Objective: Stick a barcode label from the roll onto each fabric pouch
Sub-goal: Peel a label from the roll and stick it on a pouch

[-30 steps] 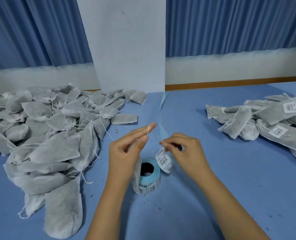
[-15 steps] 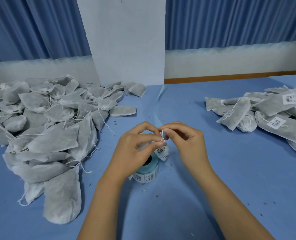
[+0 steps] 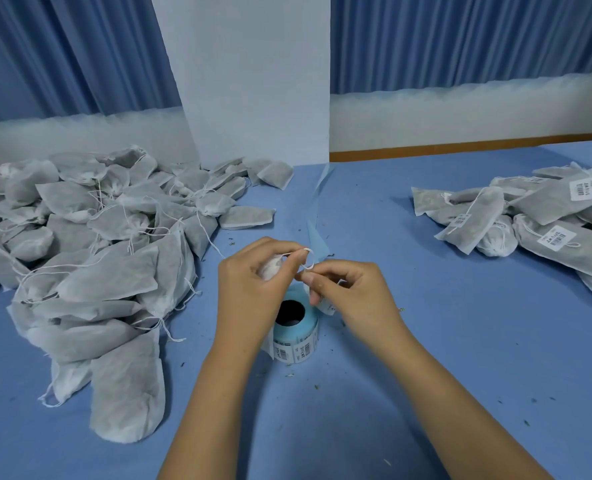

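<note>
The scene is evenly and softly lit, with a cool blue cast; faint shadows are cast on the blue tabletop [image 3: 461,341]. Edges are bowed by wide-angle distortion.

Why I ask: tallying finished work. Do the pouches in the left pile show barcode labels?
No, the left pile shows only bare fabric and drawstrings; barcode labels show on the right pile.

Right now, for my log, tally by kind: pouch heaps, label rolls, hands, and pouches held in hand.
pouch heaps: 2, left heap and right heap
label roll: 1
hands: 2, left hand gripping, right hand pinching the drawstring
held pouch: 1
total: 6
</note>
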Demonstrator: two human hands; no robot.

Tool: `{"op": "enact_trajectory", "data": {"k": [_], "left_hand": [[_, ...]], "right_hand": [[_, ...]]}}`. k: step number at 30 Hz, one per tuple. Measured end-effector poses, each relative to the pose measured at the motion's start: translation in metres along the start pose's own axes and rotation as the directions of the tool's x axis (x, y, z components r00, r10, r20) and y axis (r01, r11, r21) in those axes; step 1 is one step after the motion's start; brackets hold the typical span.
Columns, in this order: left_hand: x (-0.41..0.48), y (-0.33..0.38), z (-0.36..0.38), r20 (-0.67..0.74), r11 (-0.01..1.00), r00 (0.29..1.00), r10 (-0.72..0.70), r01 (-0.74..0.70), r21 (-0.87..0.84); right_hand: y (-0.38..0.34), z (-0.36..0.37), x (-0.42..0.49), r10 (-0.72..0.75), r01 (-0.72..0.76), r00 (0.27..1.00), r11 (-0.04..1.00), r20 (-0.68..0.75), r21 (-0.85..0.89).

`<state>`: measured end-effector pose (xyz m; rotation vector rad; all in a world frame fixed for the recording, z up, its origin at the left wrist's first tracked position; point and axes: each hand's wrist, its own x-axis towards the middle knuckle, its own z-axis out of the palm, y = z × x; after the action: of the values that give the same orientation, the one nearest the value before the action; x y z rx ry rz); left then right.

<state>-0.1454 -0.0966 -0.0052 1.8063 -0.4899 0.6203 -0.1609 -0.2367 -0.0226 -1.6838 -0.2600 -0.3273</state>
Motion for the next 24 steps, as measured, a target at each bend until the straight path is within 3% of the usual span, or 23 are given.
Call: {"op": "enact_trajectory", "data": {"k": [2,5,7,9,13,20,22,24], "left_hand": [[0.0002,-0.0006,0.0017,-0.01,0.999,0.999,-0.033,0.034,0.03],[-0.0003,-0.0021,0.0032,-0.015,0.996,0.998,-0.064,0.065,0.063],[-0.0011,-0.0005,0.0049,0.012,0.992,0.993,-0.116,0.116,0.047],[-0.0018,0.0015,0.0067,0.055,0.978,0.976,-0.211,0.21,0.012],[0.0001,0.0038,0.0056,0.097,0.929,0.929,-0.357,0.364,-0.065],[0.0001,0.0046,0.0044,0.171,0.904,0.9,-0.4,0.419,-0.09],[0.0013,0.0031,0.0018,0.188,0.912,0.903,-0.386,0.405,-0.073],[0.0021,0.0018,0.0006,0.194,0.922,0.909,-0.369,0.384,-0.048]], "right_hand": [[0.0018,-0.0003,0.0009,-0.037,0.026,0.994,0.994,-0.107,-0.104],[-0.0009,-0.0039,0.0003,-0.301,0.204,0.907,0.926,-0.296,-0.317],[-0.0023,-0.0026,-0.0013,-0.485,0.346,0.835,0.83,-0.261,-0.437],[-0.0016,0.0006,-0.0019,-0.566,0.39,0.798,0.746,-0.207,-0.539],[0.0018,-0.001,0.0004,-0.61,0.359,0.775,0.639,-0.164,-0.68],[0.0075,-0.0019,-0.0001,-0.7,0.377,0.708,0.487,-0.094,-0.788],[0.0074,-0.0017,0.001,-0.671,0.368,0.735,0.512,-0.095,-0.776],[0.0065,-0.0011,0.0007,-0.592,0.327,0.795,0.603,-0.133,-0.727]]}}
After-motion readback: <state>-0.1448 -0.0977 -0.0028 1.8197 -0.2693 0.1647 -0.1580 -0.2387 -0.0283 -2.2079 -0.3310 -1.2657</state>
